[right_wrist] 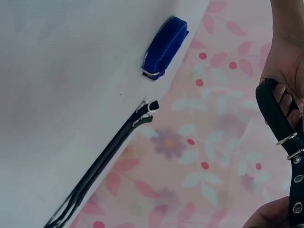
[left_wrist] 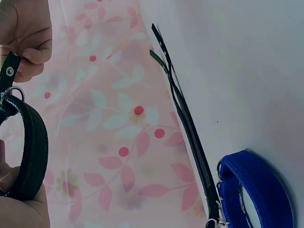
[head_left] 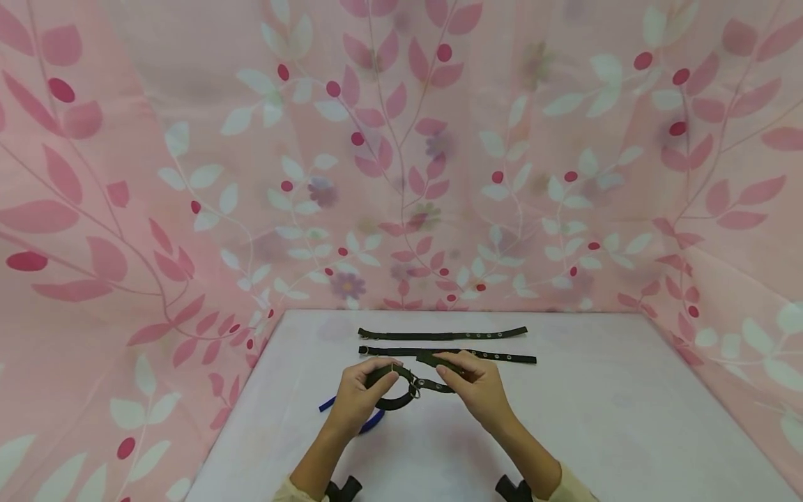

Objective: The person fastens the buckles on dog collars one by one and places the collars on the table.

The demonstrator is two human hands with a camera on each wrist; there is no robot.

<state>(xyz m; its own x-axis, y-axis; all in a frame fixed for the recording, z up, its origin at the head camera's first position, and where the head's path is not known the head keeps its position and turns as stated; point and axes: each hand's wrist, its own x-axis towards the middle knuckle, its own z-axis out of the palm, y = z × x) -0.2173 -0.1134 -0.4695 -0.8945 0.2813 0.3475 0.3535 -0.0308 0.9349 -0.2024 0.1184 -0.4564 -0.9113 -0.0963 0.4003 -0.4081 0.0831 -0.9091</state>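
A dark green-black collar (head_left: 396,404) with a metal buckle and ring is held up above the table, bent into a loop. My left hand (head_left: 362,392) grips the loop's left side, thumb on the near face. On the other side, my right hand (head_left: 482,390) pinches the strap's loose end, which has metal eyelets. In the right wrist view the strap (right_wrist: 276,111) passes through the buckle and its eyelets run down toward the right hand (right_wrist: 271,214). The left wrist view shows the padded loop (left_wrist: 35,147) resting in the left hand (left_wrist: 28,206).
Two more dark collars (head_left: 408,336) (head_left: 439,352) lie straight, side by side, farther back on the white table (head_left: 596,404). A blue collar (left_wrist: 259,185), curled into a loop, lies on the left, partly behind the left hand in the head view. Pink floral cloth (head_left: 401,174) surrounds the table.
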